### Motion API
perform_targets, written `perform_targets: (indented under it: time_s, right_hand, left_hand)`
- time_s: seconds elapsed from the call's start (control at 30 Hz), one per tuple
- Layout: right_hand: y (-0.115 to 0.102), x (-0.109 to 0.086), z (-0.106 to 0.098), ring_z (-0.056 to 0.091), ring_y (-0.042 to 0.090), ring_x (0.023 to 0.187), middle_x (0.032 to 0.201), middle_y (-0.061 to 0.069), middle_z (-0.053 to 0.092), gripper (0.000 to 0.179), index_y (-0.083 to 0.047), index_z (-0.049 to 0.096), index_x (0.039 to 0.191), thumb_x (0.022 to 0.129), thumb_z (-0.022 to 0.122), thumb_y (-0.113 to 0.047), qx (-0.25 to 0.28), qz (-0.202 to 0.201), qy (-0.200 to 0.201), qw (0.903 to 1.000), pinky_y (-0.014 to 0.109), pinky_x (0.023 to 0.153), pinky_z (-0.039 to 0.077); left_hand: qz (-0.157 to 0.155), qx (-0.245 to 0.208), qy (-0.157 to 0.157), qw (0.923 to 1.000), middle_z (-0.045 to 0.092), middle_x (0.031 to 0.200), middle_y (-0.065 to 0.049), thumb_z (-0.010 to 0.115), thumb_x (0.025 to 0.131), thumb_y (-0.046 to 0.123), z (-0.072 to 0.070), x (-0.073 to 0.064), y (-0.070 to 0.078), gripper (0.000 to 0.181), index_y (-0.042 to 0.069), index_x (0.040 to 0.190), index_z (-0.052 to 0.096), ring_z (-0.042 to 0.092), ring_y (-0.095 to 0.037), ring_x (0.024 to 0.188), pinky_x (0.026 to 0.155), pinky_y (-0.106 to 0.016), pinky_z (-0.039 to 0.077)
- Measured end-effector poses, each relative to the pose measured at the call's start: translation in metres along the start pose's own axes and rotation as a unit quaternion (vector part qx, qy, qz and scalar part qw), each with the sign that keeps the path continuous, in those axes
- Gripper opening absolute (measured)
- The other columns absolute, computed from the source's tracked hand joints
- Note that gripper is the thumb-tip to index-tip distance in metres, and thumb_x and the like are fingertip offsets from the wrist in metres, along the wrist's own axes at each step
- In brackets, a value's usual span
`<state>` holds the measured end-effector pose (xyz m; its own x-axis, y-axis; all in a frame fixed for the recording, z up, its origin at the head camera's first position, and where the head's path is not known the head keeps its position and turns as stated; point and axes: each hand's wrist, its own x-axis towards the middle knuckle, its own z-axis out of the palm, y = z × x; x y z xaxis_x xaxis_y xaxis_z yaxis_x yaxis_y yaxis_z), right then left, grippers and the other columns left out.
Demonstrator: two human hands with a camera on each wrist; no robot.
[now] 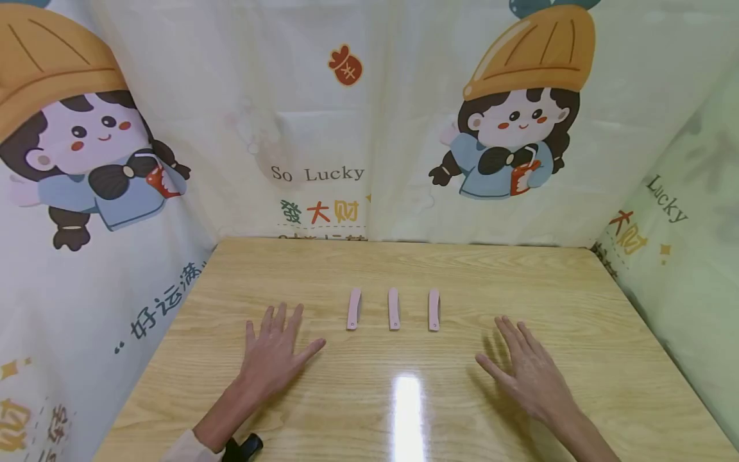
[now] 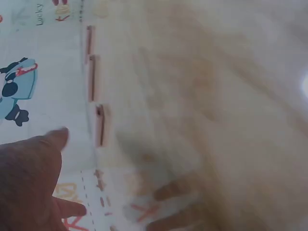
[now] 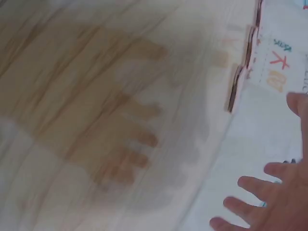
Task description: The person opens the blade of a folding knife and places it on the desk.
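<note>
Three narrow pink strips lie apart in a row across the middle of the table: a left strip point(image 1: 354, 309), a middle strip point(image 1: 394, 309) and a right strip point(image 1: 433, 310). Each has a small round spot at its near end. My left hand point(image 1: 272, 356) is to the left of the row with its fingers spread, holding nothing. On the other side, my right hand point(image 1: 534, 378) hovers over the table, fingers extended, a shadow beneath it. Both wrist views show the strips edge-on, with a dark gap along the side, past the left hand point(image 2: 29, 178) and right hand point(image 3: 284, 202).
The wood-grain table point(image 1: 277, 263) has a bright light reflection near its front. A printed curtain point(image 1: 404, 128) stands along the back and both sides. A dark object point(image 1: 245, 447) sits by the left sleeve at the lower edge.
</note>
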<state>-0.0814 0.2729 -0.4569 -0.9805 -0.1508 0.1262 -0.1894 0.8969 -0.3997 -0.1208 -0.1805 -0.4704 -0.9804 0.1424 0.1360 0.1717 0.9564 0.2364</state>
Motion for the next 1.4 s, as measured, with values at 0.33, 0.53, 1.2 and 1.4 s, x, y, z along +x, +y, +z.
perform_targets:
  time_s: [0.33, 0.53, 1.2, 1.4]
  right_hand:
    - [-0.051, 0.015, 0.008, 0.065, 0.017, 0.084, 0.097, -0.002, 0.07, 0.031, -0.009, 0.069, 0.118, 0.102, 0.063, -0.035, 0.106, 0.024, -0.011, 0.994, 0.039, 0.068, 0.054]
    - [-0.073, 0.03, 0.02, 0.063, 0.012, 0.082, 0.093, -0.005, 0.068, 0.026, -0.009, 0.071, 0.109, 0.103, 0.062, -0.032, 0.212, 0.013, -0.078, 0.9741, 0.032, 0.07, 0.053]
    - [-0.097, 0.053, 0.041, 0.069, 0.037, 0.079, 0.087, 0.017, 0.068, 0.011, 0.008, 0.066, 0.102, 0.1, 0.063, -0.001, 0.357, -0.026, -0.068, 0.9312, 0.041, 0.071, 0.059]
    - [-0.102, 0.056, 0.046, 0.069, 0.031, 0.076, 0.085, 0.014, 0.069, 0.013, 0.007, 0.067, 0.103, 0.101, 0.063, -0.006, 0.358, -0.009, -0.062, 0.9318, 0.039, 0.068, 0.058]
  left_hand:
    - [0.042, -0.058, -0.026, 0.9971, 0.053, 0.111, -0.019, 0.059, 0.103, 0.042, 0.016, 0.05, 0.053, 0.054, -0.003, 0.132, 0.062, 0.056, -0.033, 0.097, 0.069, -0.047, 0.053]
    - [0.014, -0.052, 0.002, 0.9986, 0.052, 0.093, -0.016, 0.065, 0.1, 0.04, 0.029, 0.069, 0.072, 0.047, -0.007, 0.104, 0.065, 0.055, -0.028, 0.076, 0.055, -0.042, 0.051]
    - [-0.017, -0.204, -0.055, 0.9773, 0.057, 0.077, -0.004, 0.073, 0.093, 0.016, 0.021, 0.08, 0.075, 0.018, 0.001, 0.097, 0.064, 0.053, -0.018, 0.064, 0.055, -0.032, 0.045]
    - [-0.046, -0.286, -0.069, 0.9545, 0.065, 0.084, -0.005, 0.075, 0.092, 0.02, 0.014, 0.08, 0.078, 0.023, 0.0, 0.103, 0.068, 0.06, -0.017, 0.072, 0.061, -0.032, 0.049]
